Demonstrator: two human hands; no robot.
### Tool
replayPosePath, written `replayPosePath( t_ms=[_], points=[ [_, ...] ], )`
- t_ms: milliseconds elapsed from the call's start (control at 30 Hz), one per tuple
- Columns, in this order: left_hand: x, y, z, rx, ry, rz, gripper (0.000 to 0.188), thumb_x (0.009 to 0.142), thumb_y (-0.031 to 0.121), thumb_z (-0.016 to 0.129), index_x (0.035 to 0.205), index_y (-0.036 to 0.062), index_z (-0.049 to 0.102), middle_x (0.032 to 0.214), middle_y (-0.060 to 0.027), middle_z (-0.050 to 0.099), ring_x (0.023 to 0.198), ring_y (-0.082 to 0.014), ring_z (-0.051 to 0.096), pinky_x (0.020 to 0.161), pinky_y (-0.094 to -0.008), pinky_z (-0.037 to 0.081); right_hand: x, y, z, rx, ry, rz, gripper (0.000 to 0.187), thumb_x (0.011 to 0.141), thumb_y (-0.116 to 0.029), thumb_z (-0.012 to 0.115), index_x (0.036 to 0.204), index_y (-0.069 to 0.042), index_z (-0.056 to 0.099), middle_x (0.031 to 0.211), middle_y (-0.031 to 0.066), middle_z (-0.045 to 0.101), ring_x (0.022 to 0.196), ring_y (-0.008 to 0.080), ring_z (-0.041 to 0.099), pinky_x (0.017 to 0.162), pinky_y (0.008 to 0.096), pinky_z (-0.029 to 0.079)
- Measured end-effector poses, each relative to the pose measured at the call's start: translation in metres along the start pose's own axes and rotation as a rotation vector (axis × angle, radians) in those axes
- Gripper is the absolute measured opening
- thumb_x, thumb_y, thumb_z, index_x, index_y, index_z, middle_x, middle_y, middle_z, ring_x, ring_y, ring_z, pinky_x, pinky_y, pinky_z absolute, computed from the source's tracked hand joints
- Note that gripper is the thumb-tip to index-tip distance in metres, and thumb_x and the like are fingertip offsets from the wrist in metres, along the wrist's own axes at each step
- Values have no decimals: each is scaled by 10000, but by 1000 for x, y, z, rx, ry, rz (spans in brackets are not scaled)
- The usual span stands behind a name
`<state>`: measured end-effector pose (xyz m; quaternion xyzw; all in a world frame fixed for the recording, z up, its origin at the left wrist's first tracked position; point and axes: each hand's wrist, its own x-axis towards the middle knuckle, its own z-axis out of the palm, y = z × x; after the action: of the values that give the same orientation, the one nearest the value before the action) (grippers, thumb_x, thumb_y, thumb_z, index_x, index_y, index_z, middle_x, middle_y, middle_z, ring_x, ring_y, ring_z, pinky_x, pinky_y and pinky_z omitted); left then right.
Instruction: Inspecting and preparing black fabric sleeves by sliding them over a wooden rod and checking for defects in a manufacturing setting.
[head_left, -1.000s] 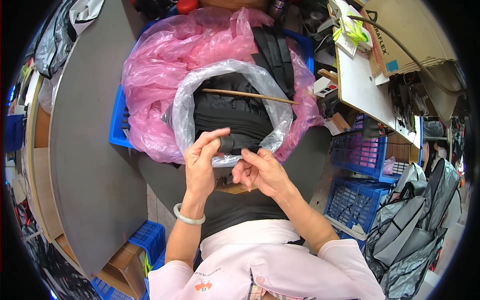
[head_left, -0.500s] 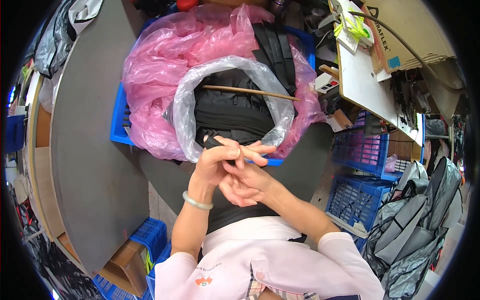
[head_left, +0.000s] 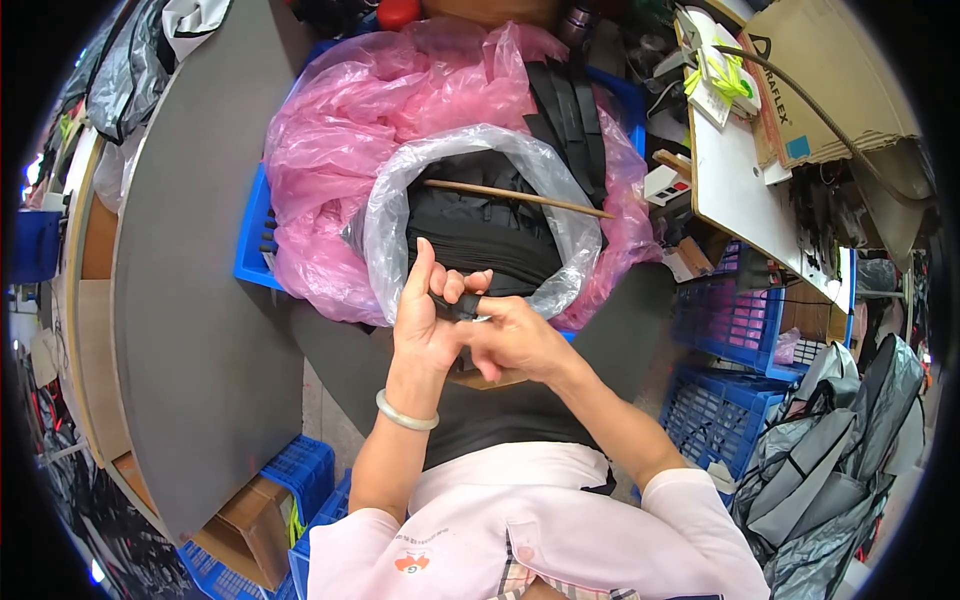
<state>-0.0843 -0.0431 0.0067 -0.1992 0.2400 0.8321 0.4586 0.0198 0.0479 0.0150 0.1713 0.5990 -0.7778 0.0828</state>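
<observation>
My left hand (head_left: 425, 318), a pale bangle (head_left: 407, 412) on its wrist, has its thumb stretched up and its other fingers curled inward. Against those curled fingers sits a small black strip (head_left: 464, 306); whether it is wrapped round a finger I cannot tell. My right hand (head_left: 522, 342) meets the left, its fingers bent and pinching at the strip, with a tiny whitish bit beside it. Just beyond both hands, a clear plastic bag (head_left: 386, 190) stands open, holding folded black fabric pieces (head_left: 480, 240). Across its mouth lies a thin wooden stick (head_left: 520, 196).
Pink plastic sheeting (head_left: 330, 150) lines the blue crate (head_left: 254, 240) around the bag, with black straps (head_left: 570, 120) at its far right. A grey tabletop (head_left: 200, 300) runs along my left. Blue crates (head_left: 715, 410) and silver-grey covers (head_left: 830, 450) stand at right.
My hands have shifted from crossed fingers to the left thumb raised and the right fingers at the black strip, now between the hands. The whole view has moved slightly.
</observation>
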Motion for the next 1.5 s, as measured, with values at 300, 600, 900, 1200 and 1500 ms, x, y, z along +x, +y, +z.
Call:
replayPosePath(
  t_ms=[300,600,900,1200,1500],
  points=[
    [-4,-1,-9,304,67,44,449,900,321,578,541,117,401,489,-52,440,800,-340,652,749,-411,499,11,26,3,-928,277,-512,236,919,-270,516,893,-52,601,511,44,545,481,110,572,415,334,436],
    [9,15,-14,144,13,4,438,916,352,539,568,108,432,610,-99,559,965,-328,615,808,-447,493,28,23,19,491,130,69,146,888,-167,592,890,-24,623,562,0,515,441,61,507,385,192,414],
    [10,20,-23,131,148,-6,402,875,230,606,530,128,426,518,-59,497,813,-313,646,881,-439,466,32,42,20,-902,452,-760,324,718,-23,578,1026,-105,633,674,87,602,546,297,609,465,396,484],
    [9,10,-28,420,130,-97,421,878,249,603,519,121,424,543,-78,541,852,-346,647,825,-424,481,35,71,27,-987,353,-448,263,785,-43,482,1033,-101,545,619,168,582,530,380,584,450,490,448],
    [22,2,-45,208,310,-217,459,859,298,634,494,133,410,556,-88,568,769,-305,643,783,-394,481,1,59,19,-1015,224,-299,380,748,-8,484,1105,-132,523,560,171,569,502,360,582,444,464,458]
  ],
)
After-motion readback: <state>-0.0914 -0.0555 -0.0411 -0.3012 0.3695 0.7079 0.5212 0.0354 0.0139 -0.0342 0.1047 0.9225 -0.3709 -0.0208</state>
